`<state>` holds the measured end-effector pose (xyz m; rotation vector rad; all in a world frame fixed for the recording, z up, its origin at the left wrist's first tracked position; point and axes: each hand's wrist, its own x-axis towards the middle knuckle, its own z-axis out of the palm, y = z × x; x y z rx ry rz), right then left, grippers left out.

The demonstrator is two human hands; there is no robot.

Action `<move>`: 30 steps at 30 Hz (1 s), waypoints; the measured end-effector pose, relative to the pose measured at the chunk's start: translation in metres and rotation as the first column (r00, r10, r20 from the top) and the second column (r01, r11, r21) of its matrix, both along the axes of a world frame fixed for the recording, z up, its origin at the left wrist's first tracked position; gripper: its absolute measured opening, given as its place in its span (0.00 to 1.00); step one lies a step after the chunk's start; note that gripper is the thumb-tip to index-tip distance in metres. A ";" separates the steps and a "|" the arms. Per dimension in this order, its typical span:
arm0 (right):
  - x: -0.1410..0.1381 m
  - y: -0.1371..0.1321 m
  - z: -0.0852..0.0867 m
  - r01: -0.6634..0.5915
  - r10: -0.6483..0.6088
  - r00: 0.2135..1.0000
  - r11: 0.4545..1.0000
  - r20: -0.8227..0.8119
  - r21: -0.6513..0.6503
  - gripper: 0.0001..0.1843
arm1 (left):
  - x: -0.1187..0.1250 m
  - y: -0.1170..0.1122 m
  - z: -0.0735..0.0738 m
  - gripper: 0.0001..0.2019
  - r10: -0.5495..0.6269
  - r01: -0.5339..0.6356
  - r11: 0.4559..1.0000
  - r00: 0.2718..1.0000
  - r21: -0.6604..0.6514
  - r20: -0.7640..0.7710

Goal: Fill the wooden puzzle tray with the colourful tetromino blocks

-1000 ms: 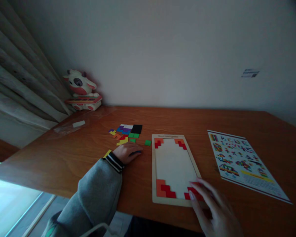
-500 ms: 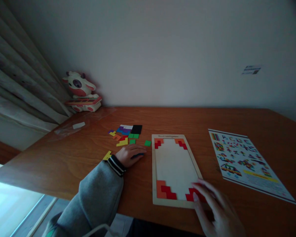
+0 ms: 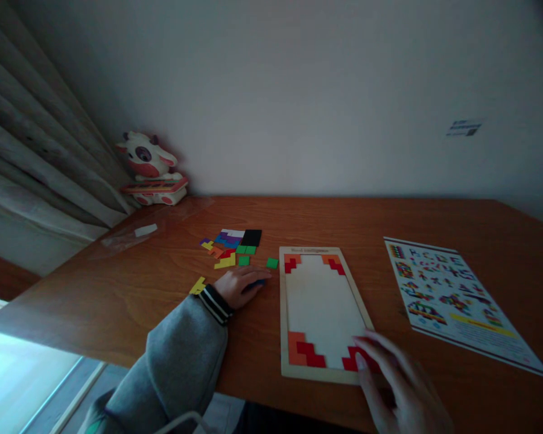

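Note:
A wooden puzzle tray (image 3: 282,313) lies on the table with red and orange pieces in its four corners and a bare white middle. My left hand (image 3: 241,284) rests flat on the table just left of the tray, its fingers covering a dark blue piece (image 3: 254,283). My right hand (image 3: 398,386) lies with spread fingers on the tray's near right corner, touching the red pieces there. Beyond my left hand lies a pile of loose coloured pieces (image 3: 231,243), with a green piece (image 3: 272,263) and a yellow piece (image 3: 198,285) lying apart.
A printed pattern sheet (image 3: 452,295) lies to the right of the tray. A cow-shaped toy (image 3: 151,169) stands at the back left corner by the curtain (image 3: 31,150). A clear plastic bag (image 3: 131,235) lies on the table's left part.
My left hand has slid slightly right toward the tray with the blue piece under its fingers. My right hand has stayed at the tray's near right corner.

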<state>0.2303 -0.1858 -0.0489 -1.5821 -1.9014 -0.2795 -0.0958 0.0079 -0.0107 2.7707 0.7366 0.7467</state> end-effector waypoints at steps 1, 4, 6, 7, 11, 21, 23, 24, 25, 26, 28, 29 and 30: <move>0.000 0.000 0.000 0.000 0.000 1.000 1.000 -0.001 -0.001 0.19 | 0.002 0.001 0.001 0.14 0.013 -0.013 1.000 1.000 0.011 -0.002; -0.001 0.000 0.000 0.003 -0.003 1.000 1.000 0.004 0.004 0.19 | 0.013 0.007 0.002 0.15 0.136 -0.136 0.990 0.991 0.035 0.005; -0.001 0.000 0.001 0.013 -0.013 1.000 1.000 0.011 0.011 0.20 | 0.022 0.015 0.001 0.18 0.231 -0.230 0.973 0.973 0.020 -0.020; -0.001 0.000 0.002 0.013 -0.014 1.000 1.000 0.015 0.009 0.20 | 0.026 0.020 0.000 0.18 0.258 -0.258 0.966 0.965 0.004 -0.043; 0.000 0.002 0.001 0.007 -0.008 1.000 1.000 0.026 0.026 0.19 | 0.035 0.035 -0.002 0.15 0.284 -0.291 0.954 0.955 -0.068 -0.089; 0.001 0.001 0.000 0.008 -0.008 1.000 1.000 0.010 0.009 0.19 | 0.056 0.037 0.010 0.13 0.284 -0.283 0.959 0.957 -0.015 0.054; 0.002 0.001 -0.001 0.012 -0.012 1.000 1.000 0.013 -0.002 0.19 | 0.073 0.038 0.013 0.12 0.235 -0.235 0.972 0.971 0.002 0.047; 0.003 0.001 -0.002 0.013 -0.012 1.000 1.000 0.016 -0.006 0.19 | 0.083 0.039 0.014 0.12 0.218 -0.218 0.976 0.975 0.006 0.029; 0.003 0.001 -0.002 0.011 -0.011 1.000 1.000 0.020 -0.008 0.19 | 0.093 0.040 0.014 0.12 0.206 -0.206 0.979 0.979 0.005 0.006; 0.004 0.001 -0.003 0.009 -0.009 1.000 1.000 0.022 -0.008 0.19 | 0.101 0.041 0.014 0.12 0.199 -0.199 0.980 0.980 -0.002 -0.019; 0.005 0.001 -0.003 0.003 -0.003 1.000 1.000 0.022 -0.005 0.19 | 0.116 0.042 0.012 0.12 0.196 -0.198 0.980 0.978 -0.021 -0.066; 0.005 0.001 -0.004 0.007 -0.007 1.000 1.000 0.018 -0.008 0.18 | 0.121 0.043 0.011 0.12 0.197 -0.200 0.979 0.977 -0.028 -0.084; 0.005 0.001 -0.004 0.012 -0.011 1.000 1.000 0.014 -0.012 0.18 | 0.124 0.043 0.010 0.12 0.198 -0.202 0.979 0.975 -0.031 -0.097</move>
